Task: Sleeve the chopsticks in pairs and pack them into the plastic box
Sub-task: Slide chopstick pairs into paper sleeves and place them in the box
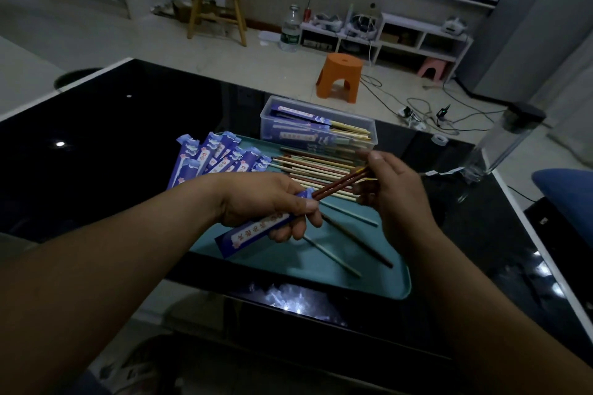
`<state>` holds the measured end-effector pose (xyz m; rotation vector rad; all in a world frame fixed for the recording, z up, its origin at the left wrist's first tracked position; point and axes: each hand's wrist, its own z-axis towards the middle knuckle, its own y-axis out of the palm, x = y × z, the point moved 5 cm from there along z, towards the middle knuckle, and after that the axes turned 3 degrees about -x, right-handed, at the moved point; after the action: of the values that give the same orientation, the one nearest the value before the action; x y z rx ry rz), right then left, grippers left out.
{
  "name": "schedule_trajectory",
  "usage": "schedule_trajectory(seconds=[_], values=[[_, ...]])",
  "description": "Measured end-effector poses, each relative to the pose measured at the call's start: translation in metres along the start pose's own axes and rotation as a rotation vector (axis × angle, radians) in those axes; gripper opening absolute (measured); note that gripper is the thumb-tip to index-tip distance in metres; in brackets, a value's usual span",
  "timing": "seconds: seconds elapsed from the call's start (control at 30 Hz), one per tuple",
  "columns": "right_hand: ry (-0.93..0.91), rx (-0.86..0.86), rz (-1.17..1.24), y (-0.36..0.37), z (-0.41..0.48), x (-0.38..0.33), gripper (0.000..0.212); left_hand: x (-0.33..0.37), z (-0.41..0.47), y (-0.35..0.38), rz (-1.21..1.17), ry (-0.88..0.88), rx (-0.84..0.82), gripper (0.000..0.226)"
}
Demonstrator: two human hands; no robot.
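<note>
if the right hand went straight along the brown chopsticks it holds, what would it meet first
Likely the mouth of the blue sleeve in the left hand, where the brown chopsticks enter; depth unclear.

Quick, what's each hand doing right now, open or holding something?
Left hand: closed around the blue paper sleeve.
Right hand: pinching the dark red chopstick pair, whose tips are at the sleeve's mouth.

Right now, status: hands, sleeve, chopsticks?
Left hand grips blue sleeve. Right hand holds dark red pair, tips in sleeve mouth. Plastic box open, nothing blocking.
</note>
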<state>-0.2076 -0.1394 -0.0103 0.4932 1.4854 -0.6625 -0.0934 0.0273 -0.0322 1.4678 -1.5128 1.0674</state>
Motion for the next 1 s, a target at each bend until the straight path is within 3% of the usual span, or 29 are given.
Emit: schedule_trajectory(seconds=[0.3, 0.4, 0.57, 0.7, 0.83, 1.0], values=[[0.046, -0.183, -0.055, 0.02, -0.003, 0.008, 0.024, -0.002, 0.001, 0.002, -0.039, -0.027, -0.022, 0.031], [0.069, -0.114, -0.024, 0.011, 0.004, 0.009, 0.022, -0.001, 0.003, -0.009, 0.075, -0.058, 0.098, 0.037], [0.149, 0.095, 0.084, -0.018, 0.012, 0.018, 0.021, -0.005, -0.003, -0.048, 0.573, -0.029, 0.489, 0.035], [0.215, 0.14, 0.167, -0.022, 0.014, 0.03, 0.016, -0.003, 0.001, -0.037, 0.781, 0.051, 0.517, 0.033], [0.2, 0.164, 0.142, -0.026, 0.015, 0.03, 0.013, -0.002, 0.002, -0.037, 0.774, 0.064, 0.545, 0.035], [0.316, 0.117, 0.166, -0.025, 0.017, 0.035, 0.022, -0.004, -0.003, -0.043, 0.783, 0.061, 0.578, 0.037]])
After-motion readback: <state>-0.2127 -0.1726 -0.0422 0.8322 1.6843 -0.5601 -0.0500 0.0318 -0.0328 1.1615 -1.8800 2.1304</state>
